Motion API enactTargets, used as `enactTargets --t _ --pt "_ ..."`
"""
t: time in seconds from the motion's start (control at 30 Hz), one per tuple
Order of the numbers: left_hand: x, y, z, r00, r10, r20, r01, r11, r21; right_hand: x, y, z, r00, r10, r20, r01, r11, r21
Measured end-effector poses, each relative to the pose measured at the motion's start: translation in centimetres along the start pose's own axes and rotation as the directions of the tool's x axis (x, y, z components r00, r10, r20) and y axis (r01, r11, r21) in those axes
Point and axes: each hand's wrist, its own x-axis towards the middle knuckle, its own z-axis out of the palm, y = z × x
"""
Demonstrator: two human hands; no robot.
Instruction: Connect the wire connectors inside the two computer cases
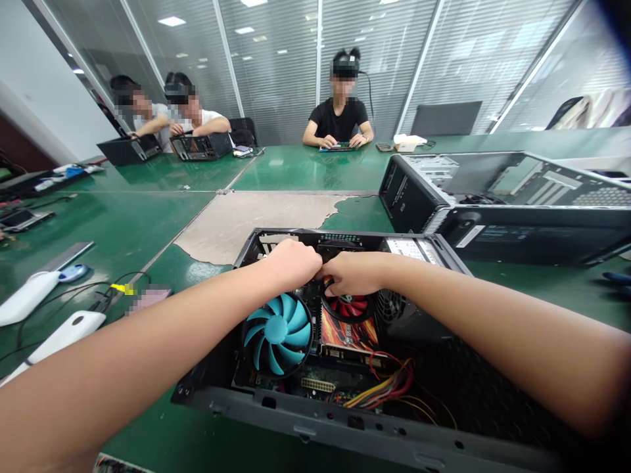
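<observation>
An open black computer case [315, 410] lies before me with its inside facing up. Both hands meet above the far side of it. My left hand [299, 263] is closed, knuckles up, and whatever its fingers grip is hidden. Beside it, my right hand [351, 272] has its fingers curled together over the graphics card [349, 332], close to the red fan [349, 306]. What it holds, if anything, does not show. Below my left wrist sits a cooler fan with blue blades [277, 330]. A bundle of coloured cables [387, 387] lies loose near the front.
Another open computer case [522, 233] stands at the right behind mine. White devices [29, 297], cables and a yellow tag [124, 288] lie on the green table [148, 217] at left. Across it, a person in black [340, 115] handles a board; two people at left work at cases.
</observation>
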Motion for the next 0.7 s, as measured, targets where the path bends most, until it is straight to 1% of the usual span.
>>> enactTargets --t 0.1,0.23,0.33,0.57,0.7 --pt "-0.05 -0.3 -0.08 1.0 -0.006 0.013 0.006 1.0 0.015 -0.02 -0.05 -0.08 1.0 0.003 0.004 -0.003 1.0 -0.001" --pt "-0.19 -0.51 0.04 1.0 -0.016 -0.004 0.016 1.0 0.013 -0.05 -0.14 -0.12 1.0 0.01 0.002 -0.01 1.0 -0.002" --pt "-0.26 -0.48 0.17 1.0 -0.017 -0.006 0.017 1.0 -0.006 0.0 -0.14 -0.11 1.0 0.013 0.004 -0.013 1.0 -0.005" --pt "-0.37 -0.18 0.21 1.0 0.003 -0.015 -0.003 1.0 0.0 0.2 -0.12 0.09 0.999 0.019 -0.035 -0.019 1.0 0.003" --pt "-0.31 -0.11 0.34 1.0 0.008 -0.002 -0.008 1.0 -0.007 0.16 -0.15 0.13 0.999 0.023 -0.036 -0.023 1.0 -0.002"
